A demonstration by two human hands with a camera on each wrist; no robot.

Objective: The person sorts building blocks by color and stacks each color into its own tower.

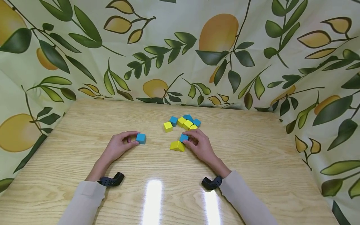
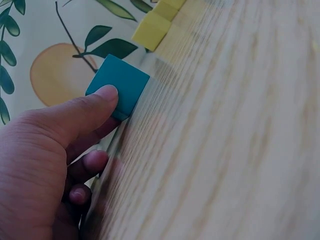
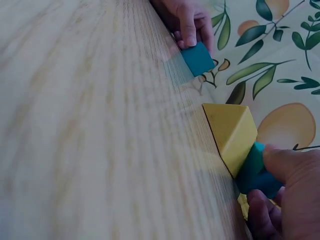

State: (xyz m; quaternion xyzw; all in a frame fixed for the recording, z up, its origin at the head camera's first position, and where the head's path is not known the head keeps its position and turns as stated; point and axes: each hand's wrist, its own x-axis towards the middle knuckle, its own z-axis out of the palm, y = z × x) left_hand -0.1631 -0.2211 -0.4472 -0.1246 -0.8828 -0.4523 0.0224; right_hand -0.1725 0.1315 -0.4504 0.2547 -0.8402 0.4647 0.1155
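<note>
My left hand (image 1: 119,144) pinches a blue cube (image 1: 141,138) between thumb and fingers, at or just above the table; the left wrist view shows the thumb across one face of this cube (image 2: 120,82). Farther right, my right hand (image 1: 200,144) grips a smaller-looking blue block (image 1: 183,137), partly covered by the fingers. Right in front of that block lies a yellow triangular prism (image 1: 177,146). In the right wrist view the prism (image 3: 230,135) appears against the held blue block (image 3: 257,172), whose full shape is hidden.
Beyond the right hand sits a loose cluster of yellow and blue blocks, among them a yellow cube (image 1: 167,127) and a blue cube (image 1: 173,121). A patterned cloth (image 1: 168,56) hangs behind the wooden table (image 1: 242,137). Each wrist wears a black band device (image 1: 112,180).
</note>
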